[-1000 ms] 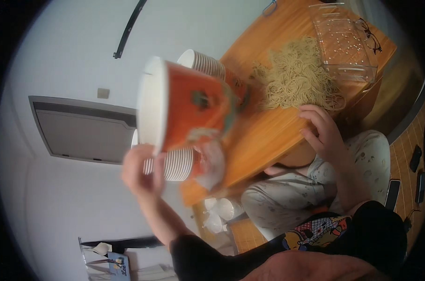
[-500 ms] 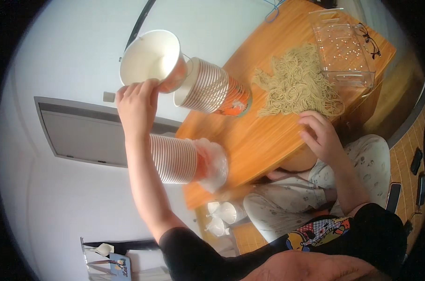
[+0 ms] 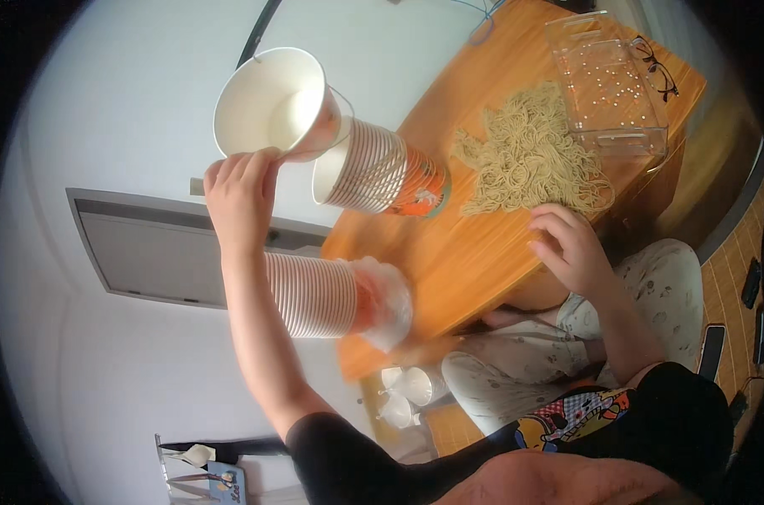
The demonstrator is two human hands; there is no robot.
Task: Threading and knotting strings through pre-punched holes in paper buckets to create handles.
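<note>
Left hand [image 3: 240, 198] fingers pinch the rim of the white, likely light, crushable paper cup [image 3: 272, 101], above the wooden table [image 3: 449, 252]; grip the rim gently.

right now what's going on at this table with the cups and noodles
A person seated at a wooden table holds one white paper cup up in the left hand, just off a stack of cups lying on its side. A second stack lies nearer. The right hand rests open beside a pile of noodles, next to a clear plastic tray.
</note>
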